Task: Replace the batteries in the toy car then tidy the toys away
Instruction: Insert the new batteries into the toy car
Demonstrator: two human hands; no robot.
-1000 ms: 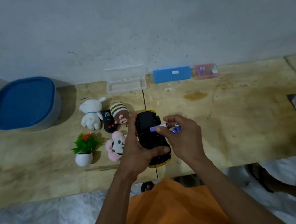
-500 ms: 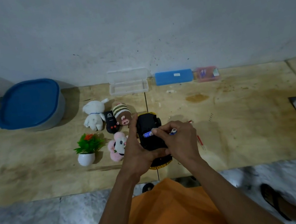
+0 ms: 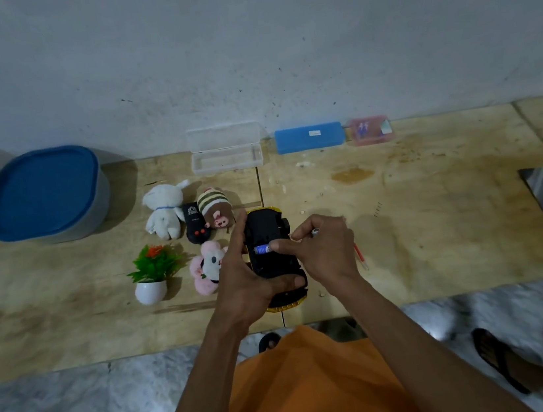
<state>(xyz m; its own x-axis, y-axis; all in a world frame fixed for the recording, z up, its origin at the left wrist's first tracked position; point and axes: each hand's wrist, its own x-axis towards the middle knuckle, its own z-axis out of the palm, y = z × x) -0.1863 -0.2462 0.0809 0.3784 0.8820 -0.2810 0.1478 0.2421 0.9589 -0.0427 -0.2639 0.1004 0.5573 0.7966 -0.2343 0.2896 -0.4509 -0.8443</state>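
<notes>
Person wears a plain orange fabric garment (image 3: 308, 387), seen from above, covering the torso and lap area, smooth, no visible print or logo. Both forearms bare, no sleeves reaching them. No watch, bracelet or rings visible on the left hand (image 3: 248, 274) or the right hand (image 3: 324, 254). No gloves. Fingernails short. A dark open-toed sandal (image 3: 269, 341) peeks out on one foot just past the orange hem on the grey marbled floor; the other foot is hidden under the garment.
</notes>
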